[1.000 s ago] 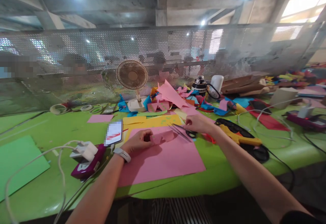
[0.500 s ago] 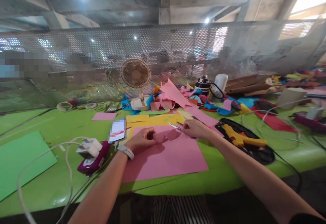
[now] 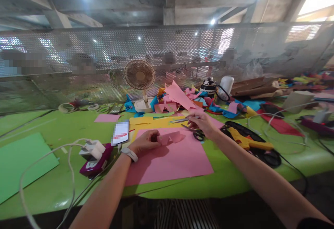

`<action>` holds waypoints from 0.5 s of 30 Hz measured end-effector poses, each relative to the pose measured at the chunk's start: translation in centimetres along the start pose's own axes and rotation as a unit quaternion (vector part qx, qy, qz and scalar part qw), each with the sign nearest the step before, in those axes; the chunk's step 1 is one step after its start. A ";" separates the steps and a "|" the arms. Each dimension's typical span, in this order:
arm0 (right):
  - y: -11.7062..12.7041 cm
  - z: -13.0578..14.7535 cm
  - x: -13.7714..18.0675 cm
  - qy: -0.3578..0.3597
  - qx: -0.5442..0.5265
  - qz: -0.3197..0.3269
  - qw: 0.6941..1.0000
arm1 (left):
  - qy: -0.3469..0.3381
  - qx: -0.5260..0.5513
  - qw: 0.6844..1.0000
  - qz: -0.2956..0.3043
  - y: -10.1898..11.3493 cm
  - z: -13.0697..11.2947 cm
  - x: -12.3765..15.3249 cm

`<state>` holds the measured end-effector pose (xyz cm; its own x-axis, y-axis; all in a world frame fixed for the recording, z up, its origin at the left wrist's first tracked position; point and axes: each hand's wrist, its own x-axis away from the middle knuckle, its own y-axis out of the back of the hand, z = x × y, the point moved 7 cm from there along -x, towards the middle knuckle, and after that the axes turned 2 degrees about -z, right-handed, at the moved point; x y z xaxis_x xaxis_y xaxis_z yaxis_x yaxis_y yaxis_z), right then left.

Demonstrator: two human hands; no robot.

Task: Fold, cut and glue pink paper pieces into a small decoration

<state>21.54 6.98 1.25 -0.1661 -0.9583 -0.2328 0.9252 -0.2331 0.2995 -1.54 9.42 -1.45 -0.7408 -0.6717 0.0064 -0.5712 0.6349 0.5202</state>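
Note:
Pinched in my left hand point(image 3: 144, 143) is a small folded piece of pink paper point(image 3: 177, 137), held just above a large pink sheet point(image 3: 172, 163). My right hand point(image 3: 202, 124) is closed on a pair of silver tweezers point(image 3: 180, 120), whose tips point left over a yellow sheet point(image 3: 167, 120). Below that hand, black-handled scissors point(image 3: 198, 135) lie at the pink sheet's upper right corner. The tweezers are apart from the folded piece.
A phone point(image 3: 120, 132) and a purple power strip point(image 3: 96, 163) with white cables stand left. On the right, a yellow glue gun point(image 3: 245, 140) rests on a black tray. Behind are a small fan point(image 3: 139, 74), a heap of paper pieces point(image 3: 177, 95) and a bottle point(image 3: 208, 86).
My right hand has lifted up and away from the sheet with the tweezers, uncovering the scissors handles. My left hand keeps its place with the pink paper.

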 end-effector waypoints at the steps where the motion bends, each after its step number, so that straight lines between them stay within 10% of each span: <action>1: 0.2 0.1 0.0 0.004 -0.003 -0.008 1.000 | 0.001 -0.002 1.000 -0.003 0.0 0.1 0.0; 15: -1.4 0.3 0.7 0.106 0.299 0.073 0.945 | -0.023 -0.019 1.000 -0.003 0.2 -1.0 0.1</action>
<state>20.01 6.63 0.98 0.0793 -0.9478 -0.3087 0.5635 -0.2129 0.7982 -1.39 9.05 -0.52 -0.7532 -0.6568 -0.0348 -0.5622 0.6155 0.5524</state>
